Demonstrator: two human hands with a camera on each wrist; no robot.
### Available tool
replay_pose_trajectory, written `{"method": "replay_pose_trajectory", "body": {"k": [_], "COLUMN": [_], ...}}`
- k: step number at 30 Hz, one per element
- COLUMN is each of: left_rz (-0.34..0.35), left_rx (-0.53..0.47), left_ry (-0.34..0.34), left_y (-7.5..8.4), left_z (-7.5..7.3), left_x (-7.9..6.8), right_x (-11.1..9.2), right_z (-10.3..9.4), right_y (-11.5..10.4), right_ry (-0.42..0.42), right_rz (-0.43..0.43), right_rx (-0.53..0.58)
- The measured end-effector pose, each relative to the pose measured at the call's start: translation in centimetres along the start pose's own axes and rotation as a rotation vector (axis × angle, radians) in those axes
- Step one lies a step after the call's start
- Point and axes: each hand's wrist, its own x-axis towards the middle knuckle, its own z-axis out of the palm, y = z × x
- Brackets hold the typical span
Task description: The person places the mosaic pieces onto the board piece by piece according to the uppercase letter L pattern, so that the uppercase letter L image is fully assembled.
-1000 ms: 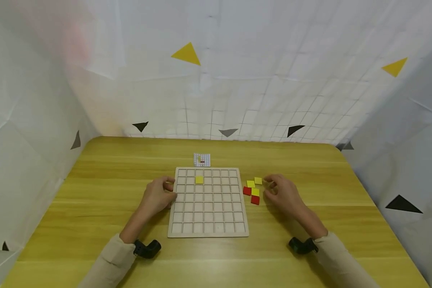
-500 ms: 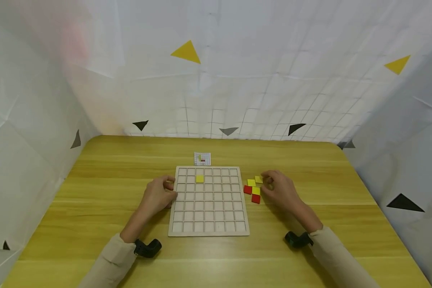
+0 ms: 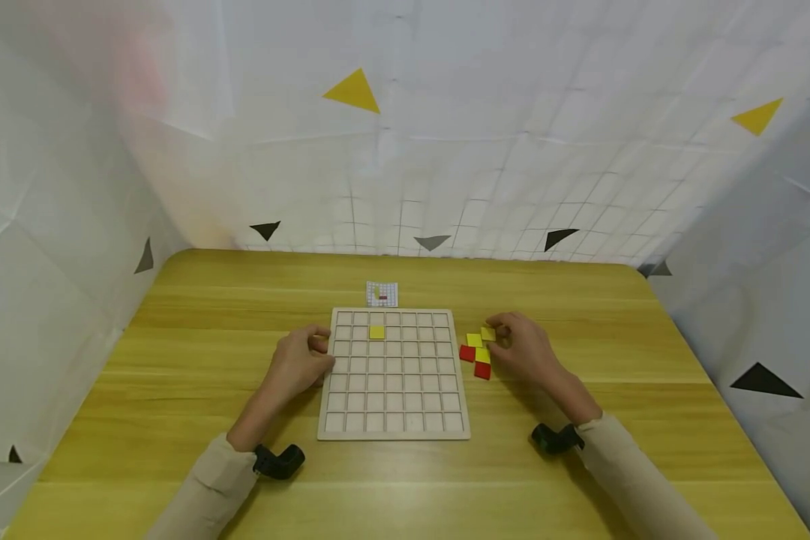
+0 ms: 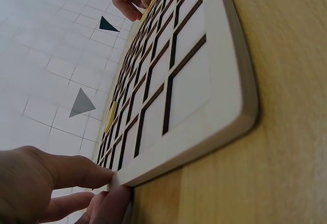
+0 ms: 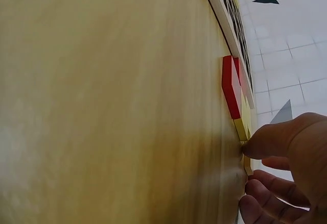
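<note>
A wooden grid board point(image 3: 394, 435) lies flat on the table, with one yellow tile point(image 3: 376, 332) in a cell of its second row. At the board's left rim my left hand point(image 3: 298, 360) holds the edge; the left wrist view shows thumb point(image 4: 84, 173) and fingers right against it. To the right of the board my right hand point(image 3: 526, 349) pinches the rearmost yellow square tile point(image 3: 488, 334) between thumb and fingertips, low at the tabletop. Beside it lie two more yellow tiles point(image 3: 474, 340) and two red tiles point(image 3: 482, 370), close together.
Behind the board lies a small printed grid card point(image 3: 382, 295) with yellow and red marks. The wooden table point(image 3: 405, 487) is bordered at the back and sides by a white sheet point(image 3: 479, 150) with coloured triangles. Each wrist wears a black camera point(image 3: 280, 461).
My right hand has moved left to the rearmost yellow tile, and its thumb and fingers have closed about it. My left hand stays at the board's edge.
</note>
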Motion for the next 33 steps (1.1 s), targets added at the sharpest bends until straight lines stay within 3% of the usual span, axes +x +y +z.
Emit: {"method": "replay_pose_trajectory", "body": {"k": [33], "left_rz": [0.006], "left_rx": [-0.007], "left_ry": [-0.004], "left_y": [-0.11], "left_z": [0.01], "left_x": [0.05], "right_x": [0.98], "right_z": [-0.27], "right_y": [0.06], "right_ry": [-0.024], "right_rz": [-0.04], "right_rx": [-0.026]}}
